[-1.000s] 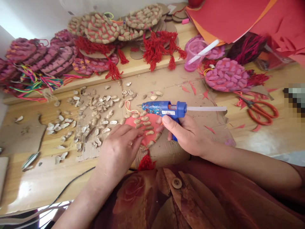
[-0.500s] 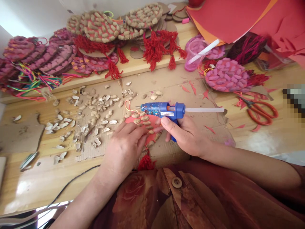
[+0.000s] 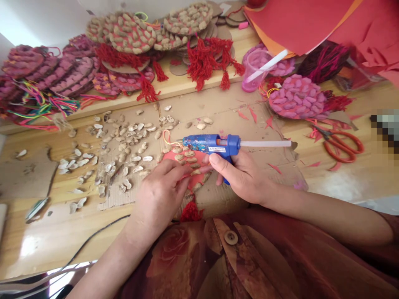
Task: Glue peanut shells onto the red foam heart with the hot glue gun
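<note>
A blue hot glue gun [image 3: 204,143] lies sideways in my right hand [image 3: 246,176], its nozzle pointing left and a pale glue stick [image 3: 266,143] jutting out behind. Below it is a red disc [image 3: 195,182] partly covered with peanut shells [image 3: 190,160], with a red tassel [image 3: 190,211] at its near edge and an orange cord loop [image 3: 170,140] at its far edge. My left hand [image 3: 162,187] rests over the disc's left side with fingers bent and pressed together. Whatever those fingertips hold is hidden.
Loose peanut shells [image 3: 134,133] are scattered over the cardboard sheet [image 3: 199,99] and wooden table. Orange-handled scissors [image 3: 341,145] lie at right, near a pink shell-covered disc [image 3: 297,97] and a plastic cup [image 3: 254,70]. Finished-looking peanut discs [image 3: 132,35] are stacked on the back ledge. A black cord [image 3: 93,236] runs at left.
The glue gun has shifted very slightly left in my right hand. My left hand's fingers have drawn back a little to the left over the disc.
</note>
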Demonstrator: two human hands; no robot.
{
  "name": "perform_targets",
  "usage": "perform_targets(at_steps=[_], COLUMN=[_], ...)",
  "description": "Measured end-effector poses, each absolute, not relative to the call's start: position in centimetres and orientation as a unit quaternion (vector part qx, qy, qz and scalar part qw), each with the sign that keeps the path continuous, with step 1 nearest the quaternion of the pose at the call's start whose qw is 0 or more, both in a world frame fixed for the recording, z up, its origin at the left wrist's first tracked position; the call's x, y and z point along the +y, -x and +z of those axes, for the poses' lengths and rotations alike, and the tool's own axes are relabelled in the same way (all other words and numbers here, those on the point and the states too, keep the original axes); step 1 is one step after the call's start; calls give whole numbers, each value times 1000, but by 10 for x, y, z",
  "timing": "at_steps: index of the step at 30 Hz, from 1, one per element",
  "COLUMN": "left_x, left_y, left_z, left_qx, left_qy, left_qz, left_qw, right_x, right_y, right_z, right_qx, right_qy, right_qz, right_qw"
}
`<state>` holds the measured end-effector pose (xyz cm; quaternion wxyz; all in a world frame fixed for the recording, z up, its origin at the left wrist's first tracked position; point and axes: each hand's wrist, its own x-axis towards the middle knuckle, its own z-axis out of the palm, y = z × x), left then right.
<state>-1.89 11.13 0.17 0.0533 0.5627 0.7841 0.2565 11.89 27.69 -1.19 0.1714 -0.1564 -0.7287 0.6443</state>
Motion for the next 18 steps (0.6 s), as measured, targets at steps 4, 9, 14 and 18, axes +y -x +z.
perform_targets(at_steps=[4, 9, 14, 18], left_x=[114, 116, 117, 117], left_y=[18, 18, 17, 17], left_z=[1, 1, 2, 3], left_qx=[781, 781, 788, 793], left_qy=[-575, -586, -589, -587], left_qz=[240, 218, 179, 166], left_qw=[29, 12, 15, 16], right_x=[277, 277, 276, 276], right_y=[-118, -117, -118, -119], right_z=[-12, -11, -12, -11], right_qx=[-735, -727, -726, -734], right_qy=[149, 138, 140, 152], right_qz=[637, 649, 653, 644], right_qw=[176, 175, 167, 156])
